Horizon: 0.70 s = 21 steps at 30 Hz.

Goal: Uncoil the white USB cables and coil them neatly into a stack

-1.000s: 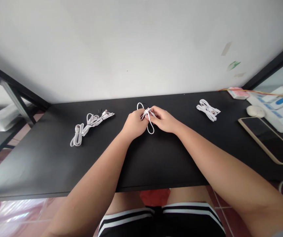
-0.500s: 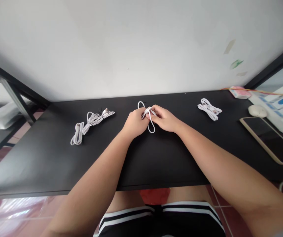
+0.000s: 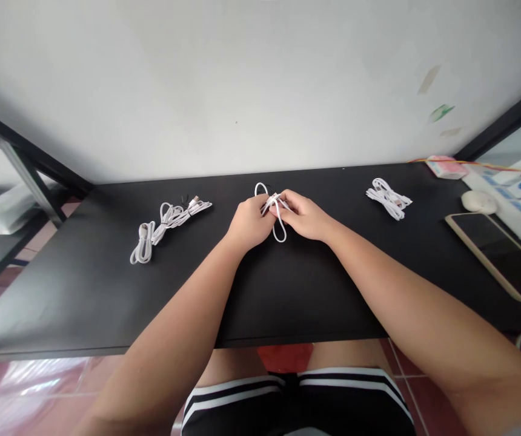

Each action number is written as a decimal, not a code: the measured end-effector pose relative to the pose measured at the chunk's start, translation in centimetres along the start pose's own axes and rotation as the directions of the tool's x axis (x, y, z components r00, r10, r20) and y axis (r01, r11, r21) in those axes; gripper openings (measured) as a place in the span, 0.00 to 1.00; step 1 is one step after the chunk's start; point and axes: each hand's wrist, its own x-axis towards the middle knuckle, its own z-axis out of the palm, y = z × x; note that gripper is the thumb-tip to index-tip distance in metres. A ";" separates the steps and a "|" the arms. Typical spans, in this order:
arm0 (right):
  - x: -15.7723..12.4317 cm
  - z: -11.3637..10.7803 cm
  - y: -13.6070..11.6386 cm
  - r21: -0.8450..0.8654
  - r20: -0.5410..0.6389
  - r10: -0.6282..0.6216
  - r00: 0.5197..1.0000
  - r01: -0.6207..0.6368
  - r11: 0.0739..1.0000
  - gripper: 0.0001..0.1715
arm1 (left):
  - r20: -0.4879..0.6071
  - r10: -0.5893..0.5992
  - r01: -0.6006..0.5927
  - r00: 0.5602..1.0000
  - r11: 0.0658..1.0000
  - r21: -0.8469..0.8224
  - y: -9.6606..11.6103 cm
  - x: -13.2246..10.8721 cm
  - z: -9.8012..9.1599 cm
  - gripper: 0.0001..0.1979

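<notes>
A white USB cable is bunched between my two hands over the middle of the black table. My left hand is closed on the bundle from the left. From the right, the fingers of my right hand pinch the same cable. One loop sticks out toward me below the fingers and another rises behind my left hand. The fingertips partly hide the middle of the bundle. Coiled white cables lie in a group to the left of my hands. Another white cable bundle rests to the right.
At the right edge lie a phone, a white mouse and a small pink-and-white box. A thin red-and-yellow wire runs past the box. The white wall stands behind the table, with dark metal frame posts at both sides.
My hands stay on the cable in nearly the same place, with only slight finger movement. The view has shifted a little; the cables on the table lie as before.
</notes>
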 end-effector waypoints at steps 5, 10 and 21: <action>-0.1 0.0 -0.1 -0.004 0.003 -0.001 1.000 0.001 1.000 0.15 | 0.003 0.011 -0.011 1.000 1.000 0.000 0.0 0.0 0.0 0.11; -0.1 -0.1 -0.2 0.001 0.006 0.010 1.000 -0.010 1.000 0.13 | 0.004 0.002 -0.003 1.000 1.000 0.012 0.1 0.0 0.0 0.11; -0.1 0.0 -0.2 0.006 0.008 0.005 1.000 -0.005 1.000 0.14 | 0.000 0.013 -0.013 1.000 1.000 0.007 -0.1 0.0 0.0 0.10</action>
